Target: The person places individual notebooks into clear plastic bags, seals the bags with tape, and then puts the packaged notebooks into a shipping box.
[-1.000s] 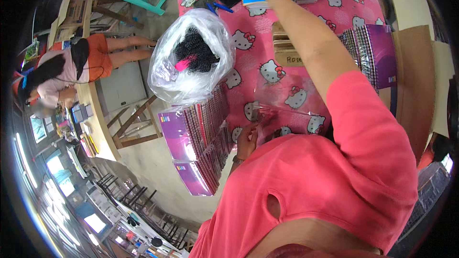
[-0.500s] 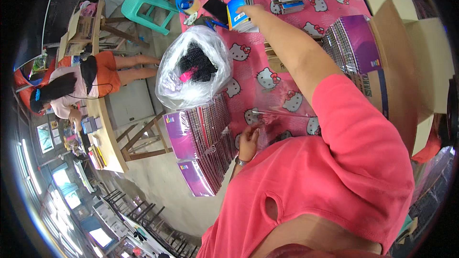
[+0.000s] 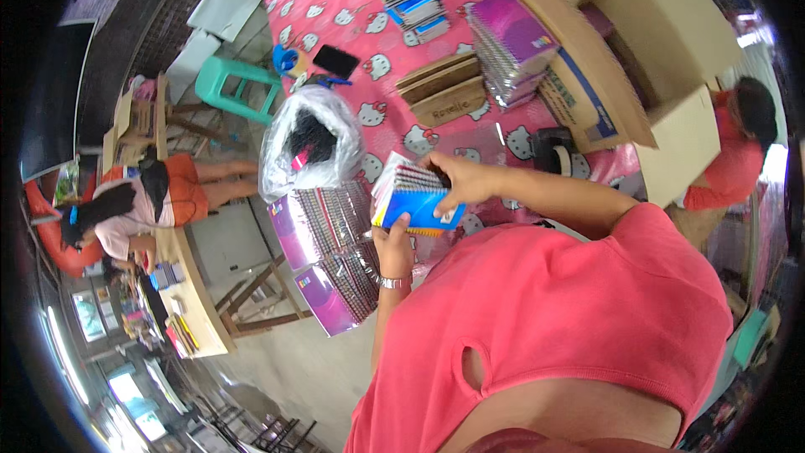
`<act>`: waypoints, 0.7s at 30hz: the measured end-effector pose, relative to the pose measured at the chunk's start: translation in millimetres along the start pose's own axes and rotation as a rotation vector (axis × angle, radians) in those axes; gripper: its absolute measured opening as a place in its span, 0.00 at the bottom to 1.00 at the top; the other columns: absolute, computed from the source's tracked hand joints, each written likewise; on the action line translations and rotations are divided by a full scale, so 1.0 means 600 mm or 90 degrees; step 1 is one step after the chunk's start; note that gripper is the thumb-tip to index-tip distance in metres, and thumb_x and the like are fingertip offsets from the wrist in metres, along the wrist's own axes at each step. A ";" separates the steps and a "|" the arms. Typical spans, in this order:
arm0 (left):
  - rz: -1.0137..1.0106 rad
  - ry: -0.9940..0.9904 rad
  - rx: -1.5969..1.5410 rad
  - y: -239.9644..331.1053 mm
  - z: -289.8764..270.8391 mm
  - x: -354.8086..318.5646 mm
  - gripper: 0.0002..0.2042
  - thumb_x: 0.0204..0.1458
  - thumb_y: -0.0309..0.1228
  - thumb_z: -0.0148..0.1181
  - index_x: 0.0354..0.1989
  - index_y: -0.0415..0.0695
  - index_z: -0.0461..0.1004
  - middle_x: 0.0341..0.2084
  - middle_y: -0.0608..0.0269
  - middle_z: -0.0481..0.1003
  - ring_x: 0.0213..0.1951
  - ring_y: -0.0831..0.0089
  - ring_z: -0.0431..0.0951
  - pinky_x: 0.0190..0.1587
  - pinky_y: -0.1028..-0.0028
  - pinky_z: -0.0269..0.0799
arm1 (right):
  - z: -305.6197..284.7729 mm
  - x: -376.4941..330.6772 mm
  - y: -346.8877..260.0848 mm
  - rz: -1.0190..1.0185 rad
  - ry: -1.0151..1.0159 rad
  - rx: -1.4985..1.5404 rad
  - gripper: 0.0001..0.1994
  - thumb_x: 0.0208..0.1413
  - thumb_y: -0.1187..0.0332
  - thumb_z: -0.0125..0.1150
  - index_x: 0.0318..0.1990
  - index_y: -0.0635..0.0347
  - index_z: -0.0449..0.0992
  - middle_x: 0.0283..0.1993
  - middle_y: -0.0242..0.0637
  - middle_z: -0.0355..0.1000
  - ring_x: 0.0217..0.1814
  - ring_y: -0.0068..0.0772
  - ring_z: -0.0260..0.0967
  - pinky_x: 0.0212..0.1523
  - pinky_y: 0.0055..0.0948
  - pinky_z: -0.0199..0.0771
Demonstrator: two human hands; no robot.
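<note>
Both my hands hold a small stack of blue-covered spiral notebooks [image 3: 418,206] close in front of my body. My left hand [image 3: 394,248] grips the lower left corner, its thumb on the blue cover. My right hand [image 3: 463,181] wraps round the right end, fingers on the far edge and thumb on the cover. Just left of the stack are plastic-wrapped packs of purple spiral notebooks [image 3: 306,222]. Clear plastic wrap [image 3: 482,136] lies on the table beyond my right hand.
Pink patterned cloth covers the table [image 3: 377,92]. On it are a plastic bag with black netting [image 3: 340,134], a phone [image 3: 335,60], a wooden holder [image 3: 444,101], blue notebook stacks [image 3: 415,13], purple notebooks [image 3: 513,29] and an open carton [image 3: 579,105]. Two people work nearby.
My right hand has brought the blue notebooks from beside the phone to my body. My left hand has come up from the plastic wrap and now grips them too. The view has shifted.
</note>
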State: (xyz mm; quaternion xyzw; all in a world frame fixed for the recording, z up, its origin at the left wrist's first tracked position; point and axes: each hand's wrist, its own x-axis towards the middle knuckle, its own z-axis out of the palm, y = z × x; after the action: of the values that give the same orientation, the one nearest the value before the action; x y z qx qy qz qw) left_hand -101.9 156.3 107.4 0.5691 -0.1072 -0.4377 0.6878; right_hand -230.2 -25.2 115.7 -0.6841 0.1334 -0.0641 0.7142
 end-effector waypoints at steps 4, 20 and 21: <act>-0.015 -0.095 0.148 -0.040 0.014 -0.052 0.37 0.40 0.18 0.63 0.59 0.39 0.50 0.49 0.55 0.67 0.52 0.67 0.68 0.54 0.70 0.65 | 0.040 -0.071 0.080 -0.049 0.062 -0.354 0.52 0.23 0.65 0.75 0.63 0.64 0.53 0.55 0.55 0.62 0.60 0.51 0.59 0.59 0.39 0.61; 0.042 -0.095 0.302 -0.225 -0.087 -0.039 0.39 0.37 0.18 0.65 0.59 0.39 0.48 0.49 0.55 0.66 0.51 0.66 0.69 0.54 0.68 0.65 | 0.146 -0.100 0.254 -0.018 0.214 -0.230 0.43 0.30 0.70 0.69 0.59 0.64 0.54 0.56 0.53 0.59 0.59 0.56 0.57 0.59 0.44 0.59; 0.065 -0.137 0.269 -0.222 -0.086 -0.036 0.39 0.37 0.18 0.64 0.58 0.40 0.48 0.48 0.56 0.66 0.51 0.66 0.69 0.53 0.69 0.65 | 0.145 -0.105 0.251 -0.050 0.226 -0.243 0.43 0.30 0.70 0.68 0.59 0.62 0.54 0.56 0.53 0.58 0.58 0.55 0.58 0.59 0.43 0.59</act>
State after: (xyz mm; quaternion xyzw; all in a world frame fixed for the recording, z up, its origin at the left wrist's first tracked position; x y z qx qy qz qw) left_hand -145.3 211.6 -18.8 0.6442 -0.2980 -0.4284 0.5592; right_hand -280.0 84.2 -25.3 -0.7892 0.2398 -0.1841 0.5346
